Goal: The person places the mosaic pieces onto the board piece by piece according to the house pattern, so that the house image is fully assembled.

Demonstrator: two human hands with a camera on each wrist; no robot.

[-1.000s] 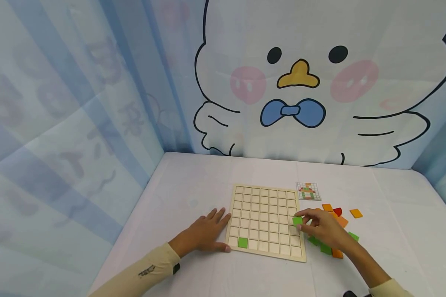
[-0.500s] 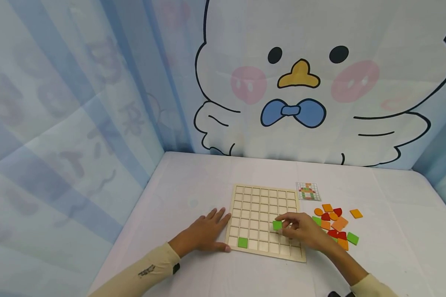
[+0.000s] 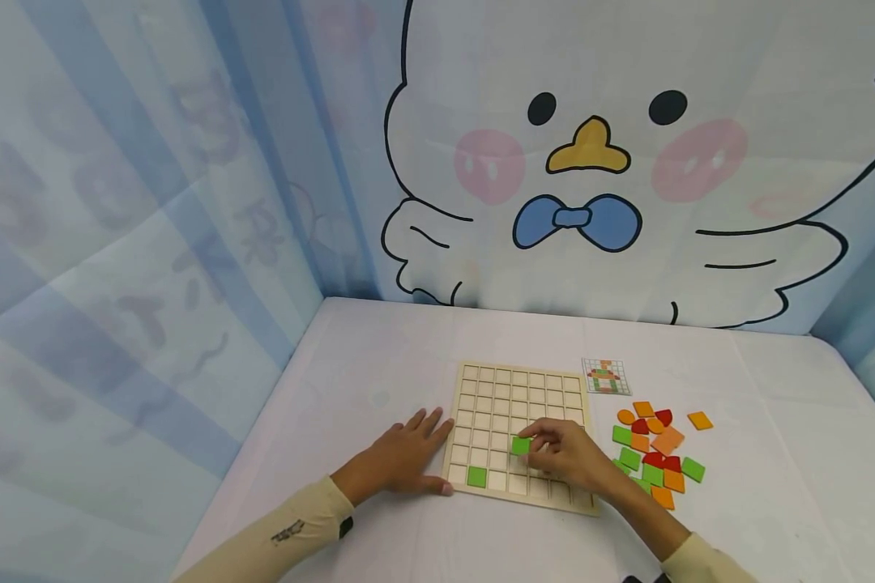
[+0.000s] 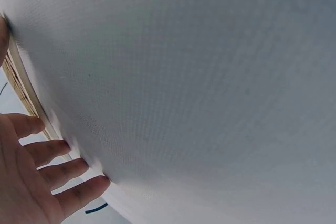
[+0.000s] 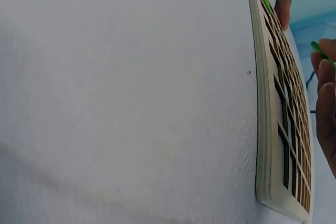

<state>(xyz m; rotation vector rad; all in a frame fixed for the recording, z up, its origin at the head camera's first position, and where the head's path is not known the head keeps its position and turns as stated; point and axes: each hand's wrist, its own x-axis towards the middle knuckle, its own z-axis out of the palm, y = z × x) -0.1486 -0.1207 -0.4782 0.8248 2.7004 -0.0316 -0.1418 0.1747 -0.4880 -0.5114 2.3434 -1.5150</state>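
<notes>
A wooden grid board (image 3: 484, 419) of square cells lies on the white table. One green square tile (image 3: 476, 477) sits in a cell of its front row, near the left corner. My right hand (image 3: 570, 460) pinches another green square tile (image 3: 521, 446) between thumb and fingers, over the middle of the board. In the right wrist view that pinched tile (image 5: 316, 46) shows edge-on, apart from the board. My left hand (image 3: 408, 455) lies with fingers spread against the board's left edge; the left wrist view shows its straight fingers (image 4: 71, 174) beside that edge.
To the right of the board lie loose tiles: several green squares (image 3: 693, 469), orange squares (image 3: 667, 440), red pieces (image 3: 663, 417) and orange rounds (image 3: 625, 417). A small pattern card (image 3: 607, 376) lies behind them. A printed curtain (image 3: 569, 275) hangs at the table's back edge.
My right hand has carried the green tile leftward from the board's right edge to over its middle, uncovering more of the loose tiles. My left hand has stayed in place.
</notes>
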